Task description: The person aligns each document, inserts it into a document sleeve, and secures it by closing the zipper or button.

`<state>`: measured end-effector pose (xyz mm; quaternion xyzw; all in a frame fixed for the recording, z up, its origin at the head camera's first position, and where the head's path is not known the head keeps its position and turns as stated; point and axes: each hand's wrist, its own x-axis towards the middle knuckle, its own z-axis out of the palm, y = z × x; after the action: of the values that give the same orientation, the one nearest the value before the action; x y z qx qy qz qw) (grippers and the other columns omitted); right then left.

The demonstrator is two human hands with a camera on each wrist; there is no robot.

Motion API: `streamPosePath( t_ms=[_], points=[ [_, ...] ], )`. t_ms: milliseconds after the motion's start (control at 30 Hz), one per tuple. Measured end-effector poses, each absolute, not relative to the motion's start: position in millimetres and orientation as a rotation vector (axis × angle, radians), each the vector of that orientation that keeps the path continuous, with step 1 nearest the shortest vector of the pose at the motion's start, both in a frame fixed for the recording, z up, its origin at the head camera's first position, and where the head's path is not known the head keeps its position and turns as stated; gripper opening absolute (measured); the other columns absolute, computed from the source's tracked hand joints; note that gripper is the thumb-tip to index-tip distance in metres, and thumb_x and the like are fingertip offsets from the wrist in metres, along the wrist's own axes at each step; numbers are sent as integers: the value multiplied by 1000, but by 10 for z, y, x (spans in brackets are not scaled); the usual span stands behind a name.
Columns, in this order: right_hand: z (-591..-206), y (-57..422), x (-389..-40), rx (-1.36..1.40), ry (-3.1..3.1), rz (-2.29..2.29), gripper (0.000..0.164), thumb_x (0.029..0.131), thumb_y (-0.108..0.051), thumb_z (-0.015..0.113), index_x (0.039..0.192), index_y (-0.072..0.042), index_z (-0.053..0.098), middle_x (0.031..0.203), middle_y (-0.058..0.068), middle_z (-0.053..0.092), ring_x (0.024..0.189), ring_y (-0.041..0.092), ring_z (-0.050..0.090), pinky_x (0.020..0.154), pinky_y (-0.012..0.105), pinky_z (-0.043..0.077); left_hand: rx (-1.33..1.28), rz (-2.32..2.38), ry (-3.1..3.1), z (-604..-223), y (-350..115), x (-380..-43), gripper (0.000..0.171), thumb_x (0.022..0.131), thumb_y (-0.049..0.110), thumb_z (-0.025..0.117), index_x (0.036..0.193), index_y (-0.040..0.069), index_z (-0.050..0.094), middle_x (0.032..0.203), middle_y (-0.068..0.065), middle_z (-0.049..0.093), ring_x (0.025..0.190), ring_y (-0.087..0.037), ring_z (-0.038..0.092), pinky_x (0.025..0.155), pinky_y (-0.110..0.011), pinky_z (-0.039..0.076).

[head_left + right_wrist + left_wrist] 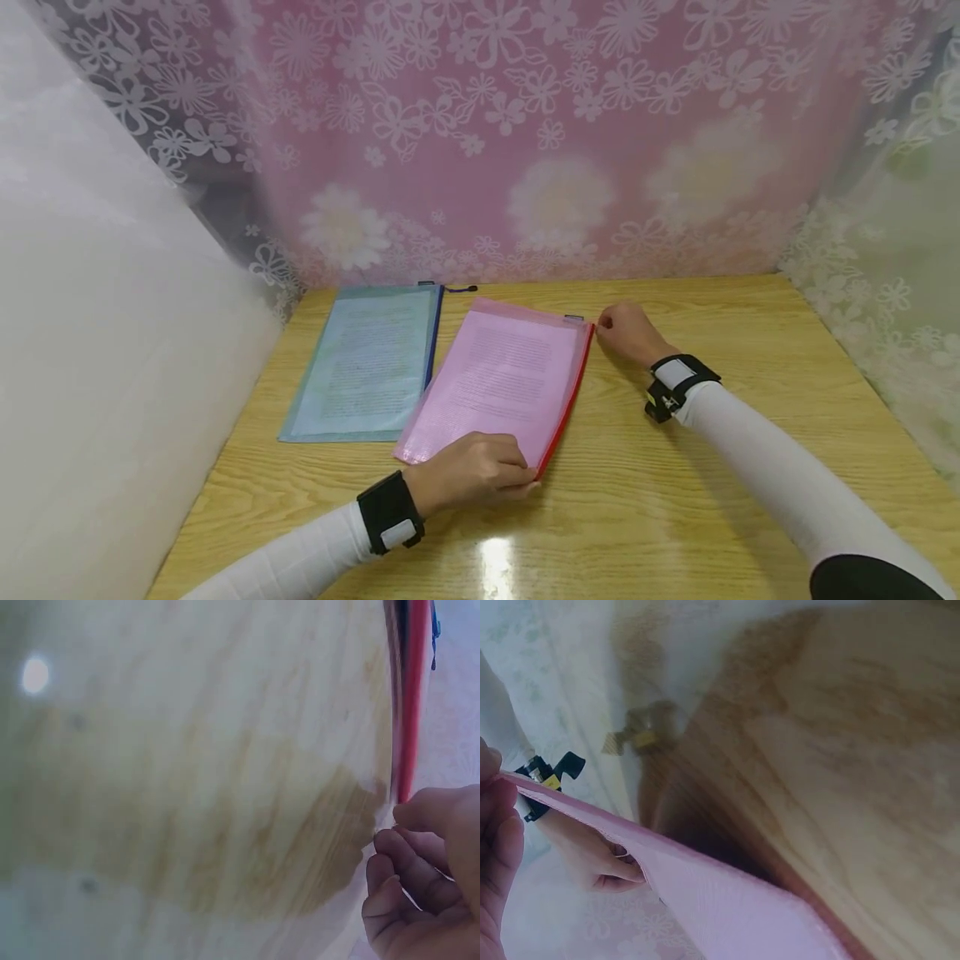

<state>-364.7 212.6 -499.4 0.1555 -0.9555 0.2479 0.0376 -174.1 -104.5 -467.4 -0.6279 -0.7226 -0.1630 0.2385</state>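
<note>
A pink clear zip folder (pixel 495 375) with printed paper inside lies slanted, a red zip (pixel 572 400) along its right side. My left hand (pixel 472 471) pinches its near right corner between thumb and fingers. In the left wrist view that edge of the pink folder (pixel 742 907) stands raised above the table. At the zip's far end, my right hand (pixel 633 333) pinches with thumb and curled forefinger. The right wrist view has the red zip (pixel 414 697) running down to those fingertips; the bit between them is hidden.
A blue-green zip folder (pixel 367 367) with printed paper lies flat at the left, partly overlapped by the pink one. Its dark blue pull cord (pixel 461 289) sticks out at the far end. Floral curtain (pixel 525 167) borders the back of the wooden table (pixel 720 500).
</note>
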Motion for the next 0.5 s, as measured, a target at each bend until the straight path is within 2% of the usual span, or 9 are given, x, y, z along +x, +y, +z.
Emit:
streamPosePath(
  t_ms=[200,500],
  points=[
    [-5011,2125,-3533,426,-2957,852,25,93,-11,65,105,11,72,97,24,73,84,30,68,72,43,56,-1670,-481,-1974,-4699,-1005,-1745,7,84,12,83,79,16,80,74,12,68,72,0,62,73,-5,48],
    [-5020,2003,-3221,535,-2956,940,20,94,-19,72,85,-1,76,78,6,72,68,14,60,63,28,48,-1607,-510,-1974,-4723,-934,-1760,4,82,13,85,83,15,82,73,11,71,70,-1,62,70,-6,48]
  ],
)
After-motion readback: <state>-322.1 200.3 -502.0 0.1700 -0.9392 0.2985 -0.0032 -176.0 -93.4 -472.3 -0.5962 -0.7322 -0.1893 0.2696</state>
